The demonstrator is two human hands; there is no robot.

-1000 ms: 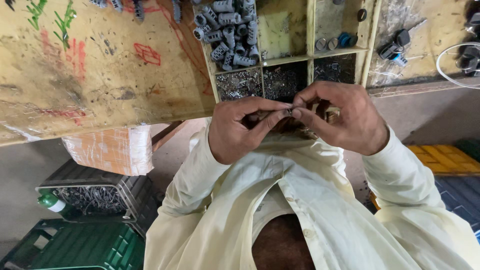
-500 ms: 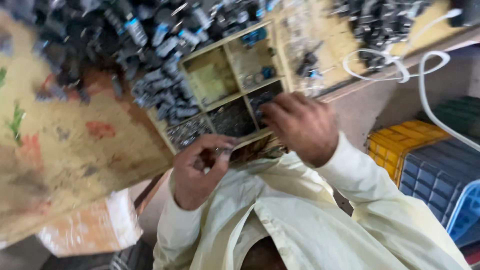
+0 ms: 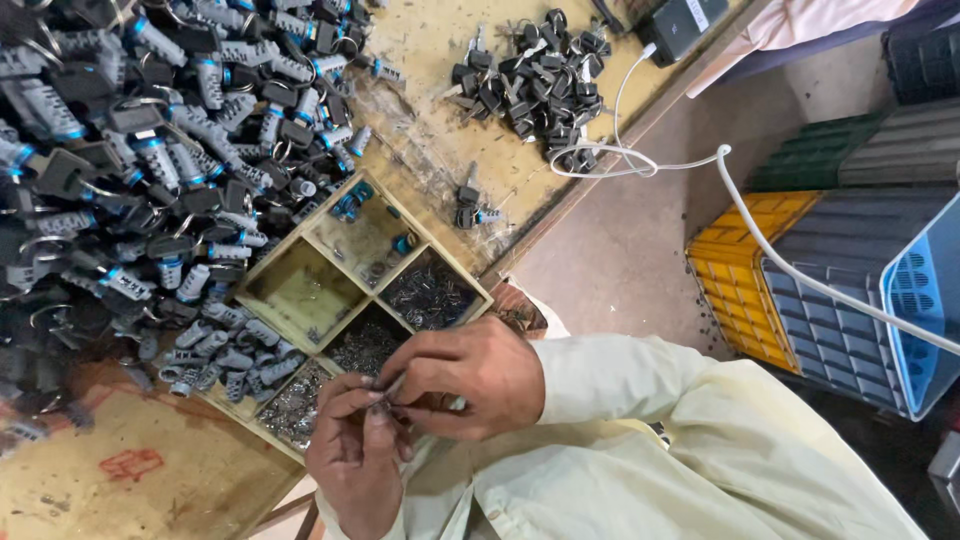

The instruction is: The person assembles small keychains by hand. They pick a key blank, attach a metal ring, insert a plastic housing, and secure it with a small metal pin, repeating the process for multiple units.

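Low in the frame, the left hand [image 3: 352, 462] and right hand [image 3: 468, 376] pinched 1 small metal part [image 3: 388, 393] together. It looked like mid-assembly beside the divided wooden tray [image 3: 300, 290]; seating the part would need steady fingertip pressure.

Grey and black lock cylinders [image 3: 150, 150] with blue bands, heaped on a yellowish worn bench [image 3: 440, 60] marked with red scrawl; black-headed keys [image 3: 540, 80] in a pile; white cable [image 3: 690, 165] looping off the edge. Pale wooden divided tray [image 3: 300, 290] with dark silvery small parts [image 3: 430, 295]; pale cream sleeves [image 3: 620, 380]; yellow crate [image 3: 740, 260]; translucent blue bin [image 3: 920, 290]; green crate [image 3: 800, 160].
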